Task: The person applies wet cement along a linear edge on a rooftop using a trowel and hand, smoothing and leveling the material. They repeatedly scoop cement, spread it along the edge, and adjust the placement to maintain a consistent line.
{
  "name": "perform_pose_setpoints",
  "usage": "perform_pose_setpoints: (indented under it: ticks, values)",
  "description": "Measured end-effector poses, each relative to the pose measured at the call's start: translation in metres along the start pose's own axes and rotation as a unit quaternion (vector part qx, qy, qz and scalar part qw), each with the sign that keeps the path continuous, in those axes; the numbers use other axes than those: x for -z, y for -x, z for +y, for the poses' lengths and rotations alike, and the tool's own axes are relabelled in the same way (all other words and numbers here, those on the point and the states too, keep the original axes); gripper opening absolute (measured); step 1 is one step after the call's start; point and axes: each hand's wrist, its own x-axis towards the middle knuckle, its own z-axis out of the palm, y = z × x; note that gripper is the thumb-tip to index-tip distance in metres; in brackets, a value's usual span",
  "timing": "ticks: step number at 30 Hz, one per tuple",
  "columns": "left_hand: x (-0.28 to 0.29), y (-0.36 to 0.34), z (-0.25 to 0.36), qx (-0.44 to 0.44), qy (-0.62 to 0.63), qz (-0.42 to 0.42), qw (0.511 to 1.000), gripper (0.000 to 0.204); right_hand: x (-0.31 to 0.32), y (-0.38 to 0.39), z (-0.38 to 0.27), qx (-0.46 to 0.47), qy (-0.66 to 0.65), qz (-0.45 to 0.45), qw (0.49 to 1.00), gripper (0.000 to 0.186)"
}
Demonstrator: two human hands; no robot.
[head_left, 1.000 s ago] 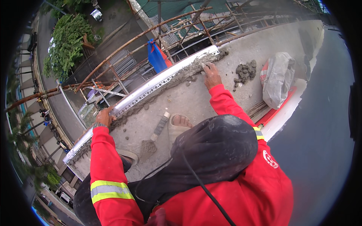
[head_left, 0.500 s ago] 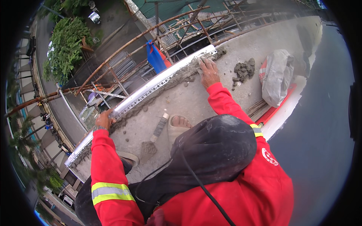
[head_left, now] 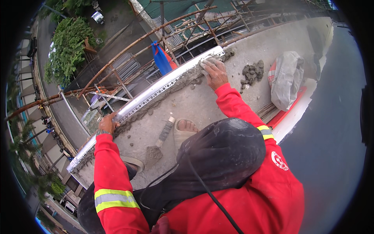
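Observation:
A long, shiny whitish perforated edge strip (head_left: 150, 93) runs along the outer edge of the concrete ledge (head_left: 187, 103), its row of holes facing me. Wet grey mortar (head_left: 171, 89) lies in a rough band along its inner side. My left hand (head_left: 108, 124) is closed round the strip toward its lower-left part, fingers over the outer side. Near the strip's upper-right end, my right hand (head_left: 215, 74) rests on the mortar with fingers stretched out and fingertips beside the strip. A trowel (head_left: 160, 141) with mortar on its blade lies on the ledge between my feet.
A mortar heap (head_left: 252, 73) and a grey-white sack (head_left: 286, 80) sit right of my right hand, with a red tool (head_left: 286, 111) by the sack. Beyond the strip the ledge drops off to rusty scaffold pipes (head_left: 144, 37), a blue-and-red cloth (head_left: 161, 60) and a street far below.
My right hand has shifted slightly left along the mortar beside the strip, its fingers more spread. My left hand keeps its place on the strip.

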Motion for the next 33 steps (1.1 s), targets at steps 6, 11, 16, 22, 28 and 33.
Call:
perform_pose_setpoints:
  ticks: [6, 11, 16, 22, 28, 33]
  values:
    - [-0.003, -0.003, -0.003, 0.001, 0.017, 0.006, 1.000, 0.054, 0.000, 0.008, 0.007, -0.010, 0.004, -0.019, 1.000, 0.038]
    - [-0.002, -0.002, -0.002, 0.012, 0.009, -0.008, 1.000, 0.054, -0.006, 0.000, 0.013, -0.078, 0.007, 0.006, 0.997, 0.040]
    - [-0.003, -0.002, -0.002, 0.008, 0.003, 0.003, 1.000, 0.055, 0.001, 0.010, 0.009, 0.020, 0.042, -0.078, 0.996, 0.049]
    - [-0.007, -0.004, -0.005, 0.021, 0.026, 0.003, 0.999, 0.056, 0.009, 0.024, 0.014, -0.025, 0.075, -0.134, 0.988, 0.062]
    - [-0.006, -0.005, -0.004, 0.022, -0.009, -0.004, 1.000, 0.056, 0.013, 0.027, 0.033, -0.115, 0.111, -0.119, 0.980, 0.066]
    - [-0.007, -0.006, -0.008, 0.012, -0.008, -0.005, 1.000, 0.057, 0.009, 0.028, 0.038, -0.115, 0.116, -0.137, 0.977, 0.067]
